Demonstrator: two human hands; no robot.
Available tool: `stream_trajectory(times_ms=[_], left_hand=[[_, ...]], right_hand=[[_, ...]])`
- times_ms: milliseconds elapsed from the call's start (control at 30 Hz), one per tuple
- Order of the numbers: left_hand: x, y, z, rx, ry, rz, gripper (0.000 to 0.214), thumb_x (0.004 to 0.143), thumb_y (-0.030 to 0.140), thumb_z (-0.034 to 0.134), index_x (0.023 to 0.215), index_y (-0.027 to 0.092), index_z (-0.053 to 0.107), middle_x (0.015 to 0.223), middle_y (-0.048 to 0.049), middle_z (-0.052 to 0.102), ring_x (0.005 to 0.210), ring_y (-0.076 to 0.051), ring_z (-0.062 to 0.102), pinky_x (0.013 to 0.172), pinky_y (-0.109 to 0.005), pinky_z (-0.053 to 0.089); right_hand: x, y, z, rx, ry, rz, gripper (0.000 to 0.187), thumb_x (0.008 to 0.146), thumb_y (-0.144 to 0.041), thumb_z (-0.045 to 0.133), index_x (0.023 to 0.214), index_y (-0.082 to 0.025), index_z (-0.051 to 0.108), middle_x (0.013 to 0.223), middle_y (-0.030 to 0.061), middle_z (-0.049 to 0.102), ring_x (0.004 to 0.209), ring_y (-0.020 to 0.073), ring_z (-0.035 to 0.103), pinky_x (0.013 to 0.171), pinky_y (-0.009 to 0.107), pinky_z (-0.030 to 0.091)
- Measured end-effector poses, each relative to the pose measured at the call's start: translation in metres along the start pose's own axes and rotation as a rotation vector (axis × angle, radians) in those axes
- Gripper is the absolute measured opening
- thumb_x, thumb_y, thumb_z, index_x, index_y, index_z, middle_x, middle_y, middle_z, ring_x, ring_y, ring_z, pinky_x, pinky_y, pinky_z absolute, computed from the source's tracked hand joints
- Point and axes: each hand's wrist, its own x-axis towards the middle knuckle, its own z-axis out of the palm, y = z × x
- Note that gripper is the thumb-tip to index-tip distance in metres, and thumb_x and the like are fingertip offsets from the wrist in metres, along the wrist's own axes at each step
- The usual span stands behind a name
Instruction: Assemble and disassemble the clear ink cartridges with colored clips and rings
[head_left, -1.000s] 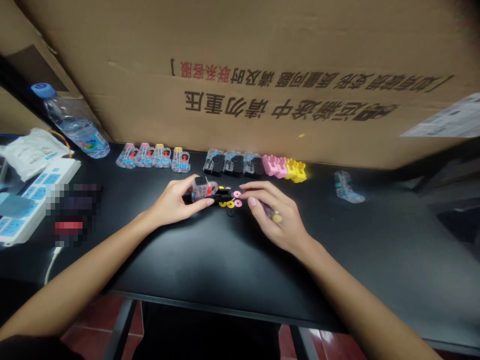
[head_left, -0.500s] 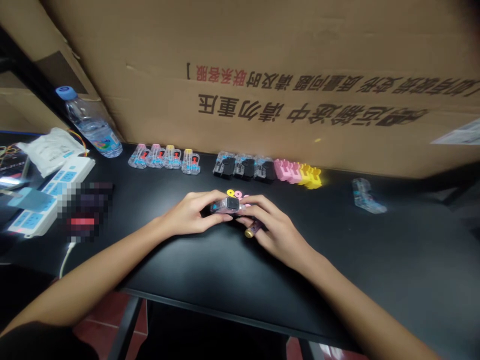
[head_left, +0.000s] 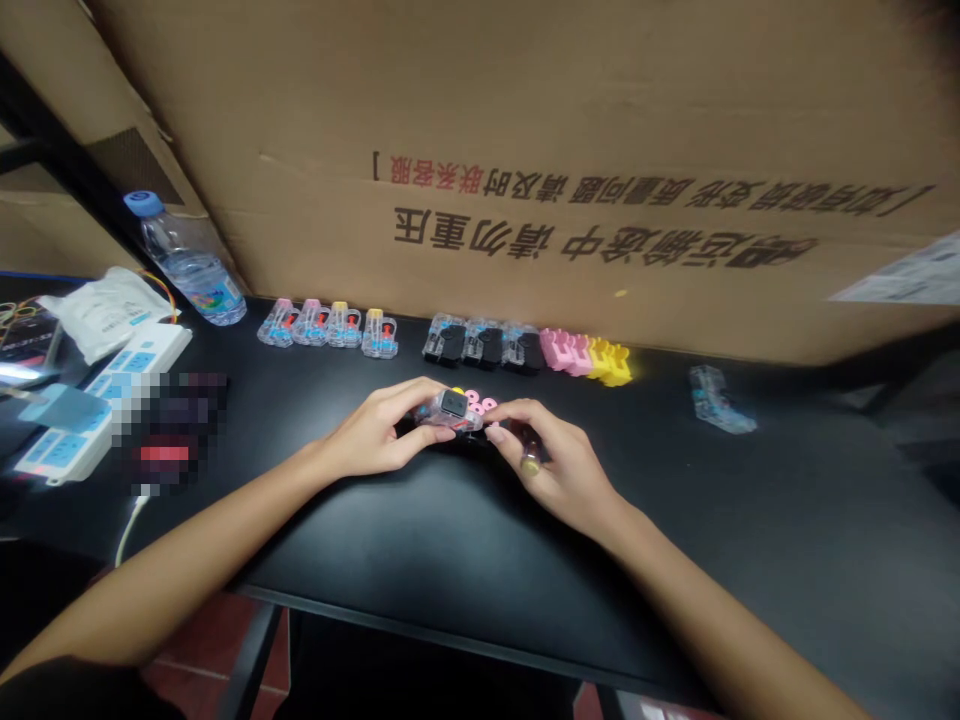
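Note:
My left hand (head_left: 386,425) is closed around the left end of a clear plastic casing (head_left: 469,420) with a dark square piece on top. It is held just above the black table. My right hand (head_left: 559,450) is at the casing's right end, thumb and index finger nearly together there; whether they pinch a small part I cannot tell. Held in the same hand is a short dark rod with a gold-coloured end (head_left: 530,462), which points toward me. Right behind the casing lie several small pink rings (head_left: 489,404) and a yellow ring (head_left: 458,391), partly covered.
Along the back stand clear casings with pink or yellow tops (head_left: 345,326), clear-and-black casings (head_left: 484,345), pink parts (head_left: 564,350) and yellow parts (head_left: 611,362). One clear casing (head_left: 718,400) lies right. A water bottle (head_left: 196,270) and power strip (head_left: 142,365) are left; cardboard (head_left: 525,90) walls the back.
My right hand has drawn slightly away from the casing, and the gold-ended rod has swung to point more toward me. The casing is tilted a little differently. The camera view has shifted slightly.

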Motion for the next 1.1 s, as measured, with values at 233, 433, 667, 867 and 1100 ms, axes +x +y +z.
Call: stream_trajectory(times_ms=[233, 433, 667, 867, 1100], left_hand=[[0.000, 0.004, 0.002, -0.003, -0.021, 0.138, 0.024, 0.104, 0.022, 0.067, 0.127, 0.023, 0.066, 0.131, -0.0124, 0.071, 0.121, -0.024, 0.072, 0.108, -0.041, 0.059], [-0.001, 0.004, 0.001, 0.060, -0.041, 0.121, 0.016, 0.106, 0.025, 0.065, 0.122, 0.023, 0.064, 0.115, -0.0097, 0.070, 0.102, -0.022, 0.072, 0.090, -0.035, 0.061], [0.000, -0.006, -0.004, 0.125, 0.128, 0.110, 0.018, 0.103, 0.029, 0.069, 0.119, 0.022, 0.064, 0.108, -0.0077, 0.073, 0.097, -0.020, 0.072, 0.088, -0.034, 0.059], [0.004, -0.030, -0.029, 0.270, 0.349, -0.203, 0.066, 0.096, 0.042, 0.076, 0.152, 0.024, 0.046, 0.088, 0.0007, 0.070, 0.067, -0.015, 0.065, 0.066, -0.028, 0.054], [0.004, -0.035, -0.035, 0.328, 0.151, -0.325, 0.037, 0.098, 0.044, 0.070, 0.128, 0.023, 0.065, 0.067, 0.0081, 0.058, 0.052, -0.011, 0.056, 0.061, -0.025, 0.049]], right_hand=[[0.005, -0.002, 0.000, -0.065, 0.000, -0.122, 0.013, 0.105, -0.019, 0.065, 0.093, -0.023, 0.067, 0.072, 0.0003, 0.066, 0.065, 0.0168, 0.057, 0.064, 0.031, 0.047], [0.005, -0.006, -0.003, -0.161, -0.007, -0.185, 0.016, 0.106, -0.017, 0.062, 0.091, -0.022, 0.062, 0.071, 0.0002, 0.062, 0.066, 0.0170, 0.050, 0.065, 0.033, 0.042], [0.006, 0.002, -0.015, -0.292, -0.049, -0.167, 0.018, 0.107, -0.021, 0.060, 0.089, -0.023, 0.064, 0.073, 0.0019, 0.064, 0.066, 0.0184, 0.051, 0.065, 0.035, 0.039], [0.009, 0.022, -0.034, -0.306, 0.090, -0.132, 0.019, 0.105, -0.022, 0.063, 0.087, -0.024, 0.062, 0.072, 0.0022, 0.064, 0.065, 0.0194, 0.055, 0.065, 0.035, 0.044], [0.009, 0.039, -0.044, -0.356, 0.153, -0.046, 0.026, 0.104, -0.028, 0.063, 0.079, -0.024, 0.061, 0.070, 0.0017, 0.064, 0.063, 0.0192, 0.058, 0.064, 0.035, 0.046]])
